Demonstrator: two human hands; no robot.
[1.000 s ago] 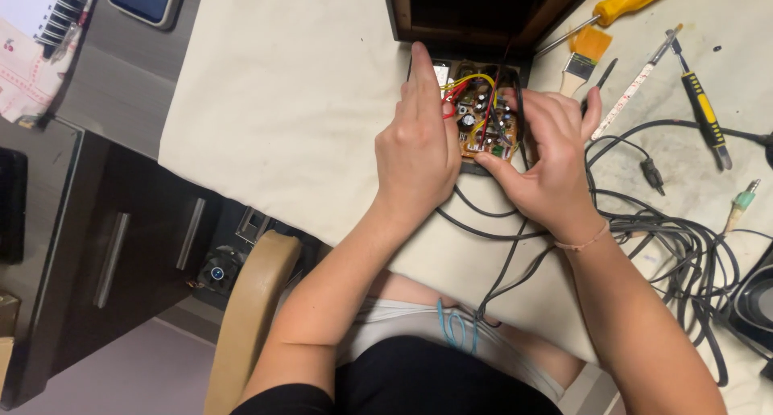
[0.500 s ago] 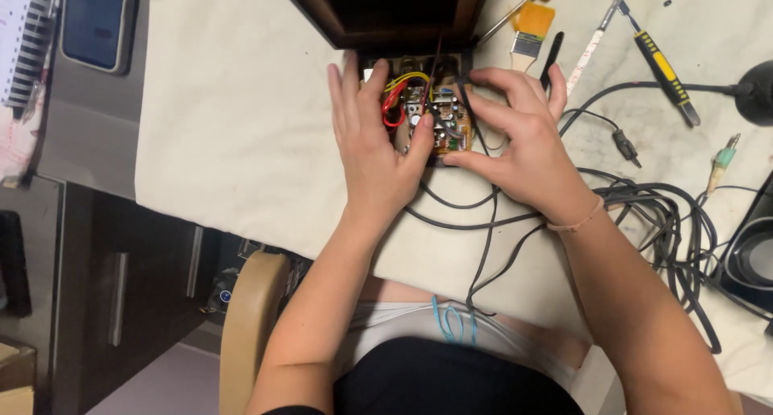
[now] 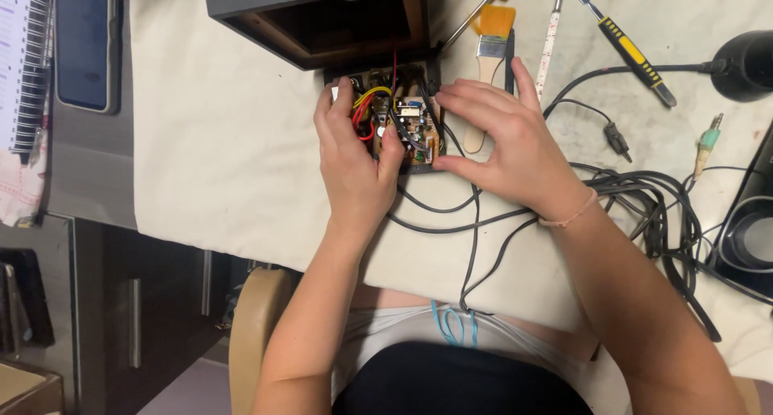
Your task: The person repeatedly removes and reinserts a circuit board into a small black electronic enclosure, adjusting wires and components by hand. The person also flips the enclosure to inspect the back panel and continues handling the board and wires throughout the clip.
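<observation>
Board [image 3: 407,125] upright lengthwise, both hands gripping edges.

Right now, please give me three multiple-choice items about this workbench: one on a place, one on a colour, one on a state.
1. Where does the circuit board lie?
A. just in front of the open wooden box
B. on the notebook
C. on the chair

2. What colour are the bristles of the brush?
A. blue
B. orange
C. white

3. How do the hands meet the board?
A. both touch it
B. only the left hand
C. neither

Answers:
1 A, the board sits at the box's open side.
2 B, the bristle tuft is orange.
3 A, the left hand and right hand grip its opposite edges.
</observation>
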